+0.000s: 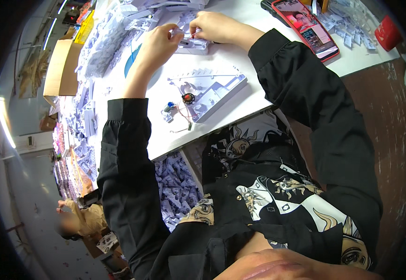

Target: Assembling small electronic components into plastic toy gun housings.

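White plastic housing piece (191,44), small and flat with moulded ribs, is held near the far edge of the white surface (259,88), pinched between both hands. The left hand (158,44) is curled around its left end, thumb and forefinger closed on the part, while the right hand (217,25) is closed over its right end, the fingertips pressed against the top; what lies under those fingertips cannot be made out. Nearer the person, a larger white moulded plastic shell (210,91) with a toothed, arched rim is laid flat on the surface, well apart from the hands. Just beside its left end a small black and red round component (188,98) is seen, with thin wires trailing from it, and a small blue component (169,105) lies a little further left. A smartphone in a red case (311,29) with a lit screen is placed at the right of the surface, near a heap of loose white plastic parts (348,23). More white plastic parts are piled along the left side (105,46), beside a brown cardboard box (63,67). Both forearms are covered by black sleeves. Another person (79,219) is seen at the lower left, well away.
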### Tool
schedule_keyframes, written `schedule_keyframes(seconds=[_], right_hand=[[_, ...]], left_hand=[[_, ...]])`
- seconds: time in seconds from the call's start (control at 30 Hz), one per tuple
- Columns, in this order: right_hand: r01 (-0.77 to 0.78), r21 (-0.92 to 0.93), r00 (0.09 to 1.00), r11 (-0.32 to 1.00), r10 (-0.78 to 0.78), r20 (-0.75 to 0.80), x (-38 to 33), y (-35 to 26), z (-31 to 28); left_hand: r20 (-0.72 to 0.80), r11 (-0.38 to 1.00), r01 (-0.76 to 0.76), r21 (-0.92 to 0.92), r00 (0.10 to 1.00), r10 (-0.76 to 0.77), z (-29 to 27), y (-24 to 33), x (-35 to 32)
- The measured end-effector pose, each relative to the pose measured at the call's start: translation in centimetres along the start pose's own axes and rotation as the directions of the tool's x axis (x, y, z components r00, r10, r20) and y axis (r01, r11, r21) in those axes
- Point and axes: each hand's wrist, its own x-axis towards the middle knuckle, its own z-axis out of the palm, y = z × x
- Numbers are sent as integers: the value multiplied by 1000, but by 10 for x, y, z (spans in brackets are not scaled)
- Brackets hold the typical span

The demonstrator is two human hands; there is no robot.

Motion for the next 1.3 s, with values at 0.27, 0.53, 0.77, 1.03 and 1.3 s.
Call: schedule_keyframes(seconds=[0.27, 0.53, 0.77, 1.03, 1.3], right_hand=[[271, -235, 910, 934, -328, -253, -43, -27, -32], [319, 258, 928, 912, -245, -279, -62, -44, -41], [385, 13, 910, 923, -377, -174, -77, -59, -73], [181, -255, 962, 950, -118, 245, -64, -31, -84], [398, 110, 844, 911, -316, -433, -40, -46, -80]], left_hand=[[52, 986, -140, 94, 989, 135, 6, 25, 26], [84, 946, -165, 278, 986, 147, 15, 49, 20], [69, 959, -104, 265, 994, 88, 24, 22, 31], [-351, 999, -25, -33, 936, 12, -6, 16, -27], [-328, 798, 145, -585, 858, -396, 3, 18, -163]])
